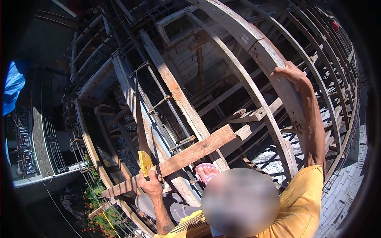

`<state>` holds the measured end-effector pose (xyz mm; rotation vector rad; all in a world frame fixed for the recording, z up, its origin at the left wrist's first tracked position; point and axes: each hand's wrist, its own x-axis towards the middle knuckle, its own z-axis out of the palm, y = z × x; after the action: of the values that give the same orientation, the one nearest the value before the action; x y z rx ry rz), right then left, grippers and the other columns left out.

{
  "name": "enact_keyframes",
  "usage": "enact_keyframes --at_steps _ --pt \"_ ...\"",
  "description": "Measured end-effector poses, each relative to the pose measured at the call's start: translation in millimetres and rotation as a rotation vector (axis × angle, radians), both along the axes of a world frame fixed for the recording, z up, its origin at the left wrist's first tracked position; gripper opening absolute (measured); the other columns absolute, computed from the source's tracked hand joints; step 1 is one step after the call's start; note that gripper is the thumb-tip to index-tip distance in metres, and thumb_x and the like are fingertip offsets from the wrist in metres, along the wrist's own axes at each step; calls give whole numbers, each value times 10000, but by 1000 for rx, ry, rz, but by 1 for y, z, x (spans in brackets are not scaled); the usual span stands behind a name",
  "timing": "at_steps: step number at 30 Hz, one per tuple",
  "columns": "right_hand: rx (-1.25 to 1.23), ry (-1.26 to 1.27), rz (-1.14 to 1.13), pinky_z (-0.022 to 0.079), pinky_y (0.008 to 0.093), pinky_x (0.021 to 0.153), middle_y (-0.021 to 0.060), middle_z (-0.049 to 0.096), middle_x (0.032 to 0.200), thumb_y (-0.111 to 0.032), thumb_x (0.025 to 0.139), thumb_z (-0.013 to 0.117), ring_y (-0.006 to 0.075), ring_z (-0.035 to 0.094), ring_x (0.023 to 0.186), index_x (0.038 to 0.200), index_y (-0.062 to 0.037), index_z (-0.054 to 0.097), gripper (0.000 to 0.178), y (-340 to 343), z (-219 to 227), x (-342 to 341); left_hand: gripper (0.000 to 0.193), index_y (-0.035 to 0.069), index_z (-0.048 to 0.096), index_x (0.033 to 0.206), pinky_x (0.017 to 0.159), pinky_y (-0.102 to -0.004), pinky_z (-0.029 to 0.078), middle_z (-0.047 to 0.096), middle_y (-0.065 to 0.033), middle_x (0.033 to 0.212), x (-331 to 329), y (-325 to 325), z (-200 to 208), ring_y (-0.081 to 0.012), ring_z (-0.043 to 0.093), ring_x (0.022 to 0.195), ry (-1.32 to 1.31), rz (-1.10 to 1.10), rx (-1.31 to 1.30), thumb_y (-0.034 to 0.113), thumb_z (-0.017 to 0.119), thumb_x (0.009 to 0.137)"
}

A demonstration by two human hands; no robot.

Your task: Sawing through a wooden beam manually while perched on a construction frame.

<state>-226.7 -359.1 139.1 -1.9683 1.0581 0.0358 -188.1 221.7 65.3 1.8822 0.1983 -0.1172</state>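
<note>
Hard sunlight whitens the paving (pixel 345 198) and brightens the blue tarp (pixel 15 81); deep shadow fills the gaps between the beams (pixel 264 53), and dark stripes cross the plank (pixel 194 154). Straight edges bow toward the black rim; a round patch low down is blurred.

No words, numbers or signs can be read.

An open framework of wooden beams (pixel 174 87) is carrying a short brown plank (pixel 186 158), which is lying slantwise across the long timbers, while ridged steel bars (pixel 172 107) are running lengthwise between two beams beneath it and a pink-sandalled foot (pixel 205 171) is resting just beside it.
</note>
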Motion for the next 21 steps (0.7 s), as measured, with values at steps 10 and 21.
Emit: enact_keyframes --at_steps 10,21 --pt "-288 -384 26 507 403 832 148 644 979 -360 694 708 262 640 901 1268 -30 567 677 -31 100 29 155 -26 554 967 453 -239 427 543 -38 691 14 4 9 -105 505 494 -9 69 -14 116 609 939" --pt "-204 261 164 502 368 694 131 658 751 -403 632 714 247 654 745 763 -20 686 406 -10 -82 -9 185 -26 581 966 432 -246 421 561 -31 690 11 -9 9 -97 524 493 9 -44 31 154 612 940"
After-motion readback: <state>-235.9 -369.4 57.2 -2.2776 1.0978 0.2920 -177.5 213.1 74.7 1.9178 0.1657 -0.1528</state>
